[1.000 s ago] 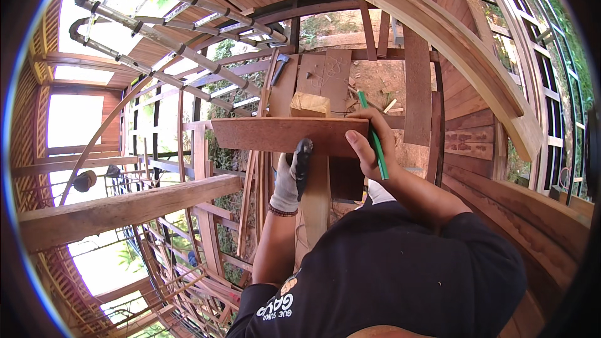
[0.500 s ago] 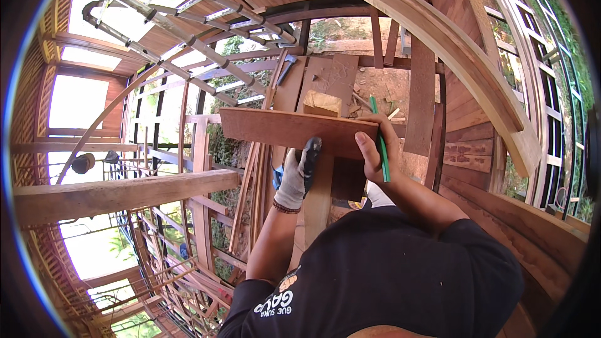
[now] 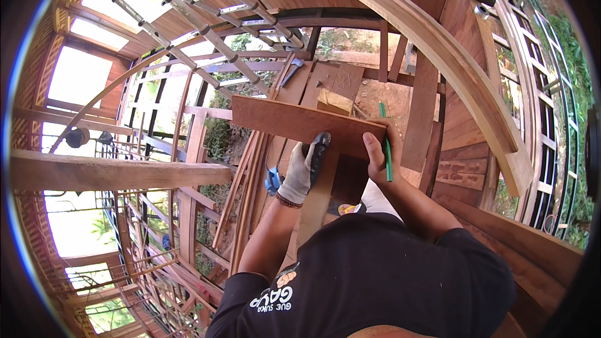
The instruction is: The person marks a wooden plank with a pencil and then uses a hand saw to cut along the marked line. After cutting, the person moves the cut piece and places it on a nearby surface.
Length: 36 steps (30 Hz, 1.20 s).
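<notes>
A short reddish-brown wooden board [image 3: 282, 117] is held up in front of me, its left end a little higher than its right. My left hand [image 3: 307, 166], in a white and dark work glove, grips the lower edge near the middle, thumb on the near face. My bare right hand [image 3: 380, 153] is closed on the right end, thumb pressed on the face, other fingers behind. A green pencil [image 3: 386, 150] sticks out between the fingers of that hand. Just past the board lies a pale wood block [image 3: 335, 101].
A hammer [image 3: 292, 73] lies on planks beyond the board. An aluminium ladder [image 3: 206, 31] leans at upper left. A thick beam [image 3: 119, 172] juts in from the left; a long curved-looking timber [image 3: 451, 56] runs along the right. Near my left wrist is a blue tool [image 3: 273, 180].
The view has shifted slightly. The board now slopes more, its right end lower relative to its left. Both hands keep their grip, and the pencil stays in the right hand.
</notes>
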### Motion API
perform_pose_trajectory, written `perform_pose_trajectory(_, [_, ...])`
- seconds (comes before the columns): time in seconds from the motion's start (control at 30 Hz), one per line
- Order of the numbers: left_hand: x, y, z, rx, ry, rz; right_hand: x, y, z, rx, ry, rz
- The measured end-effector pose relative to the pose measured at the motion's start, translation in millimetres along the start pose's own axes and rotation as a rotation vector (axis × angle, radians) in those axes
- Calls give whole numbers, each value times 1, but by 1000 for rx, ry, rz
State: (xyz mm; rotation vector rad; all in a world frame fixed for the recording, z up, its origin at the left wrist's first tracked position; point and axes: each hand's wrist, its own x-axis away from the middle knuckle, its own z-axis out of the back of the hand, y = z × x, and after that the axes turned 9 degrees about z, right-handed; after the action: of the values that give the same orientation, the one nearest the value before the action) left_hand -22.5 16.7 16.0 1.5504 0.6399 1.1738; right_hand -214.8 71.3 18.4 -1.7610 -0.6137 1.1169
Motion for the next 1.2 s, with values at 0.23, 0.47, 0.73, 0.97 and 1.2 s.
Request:
perform_pose_trajectory(0.23, [-6,-4,-4,210,27,44,-2,2,7,176,-94,91])
perform_pose_trajectory(0.47, [-4,2,-7,154,73,-22,-50,-15,59,-6,-183,87])
perform_pose_trajectory(0.73, [-10,-3,-1,-59,75,-7,-101,-82,19,225,-699,133])
perform_pose_trajectory(0.97, [-19,-33,4,-317,107,-243,-129,-78,-27,393,-987,223])
perform_pose_trajectory(1.2, [-18,-30,7,-247,113,-45,-130,-76,-29,409,-1064,316])
